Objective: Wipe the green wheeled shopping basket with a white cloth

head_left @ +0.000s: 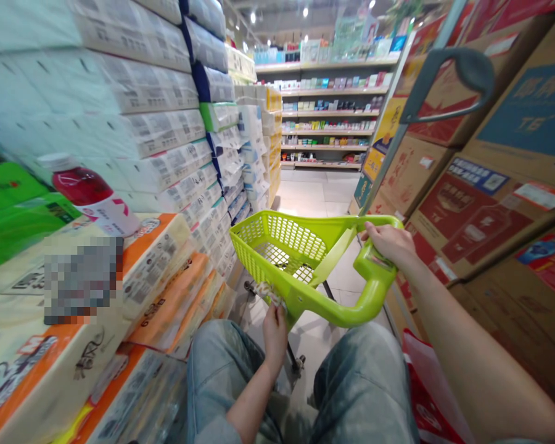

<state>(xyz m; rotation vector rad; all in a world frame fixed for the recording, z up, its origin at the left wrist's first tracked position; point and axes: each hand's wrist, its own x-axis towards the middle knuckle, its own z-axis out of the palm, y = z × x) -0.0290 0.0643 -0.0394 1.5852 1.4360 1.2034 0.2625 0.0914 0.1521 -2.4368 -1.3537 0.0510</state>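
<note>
A lime-green shopping cart (337, 308) with a perforated basket stands in front of my knees. My right hand (389, 243) is wrapped round the far right part of its looped handle. Low on the basket's near left side, my left hand (275, 324) is closed on a crumpled whitish wipe (271, 293), pressed to the green plastic. The fingertips are partly hidden by the wipe. Inside the basket I see only its slotted floor and a flat green flap (335, 256).
Stacked tissue packs (157, 98) rise on the left. A bottle with red liquid (92, 194) and a blurred-out flat object (83, 280) rest on an orange-and-cream pack (152, 271). Cardboard cartons (462, 209) line the right, near a grey handle on a pole (448, 86). Stocked shelves (328, 111) stand behind.
</note>
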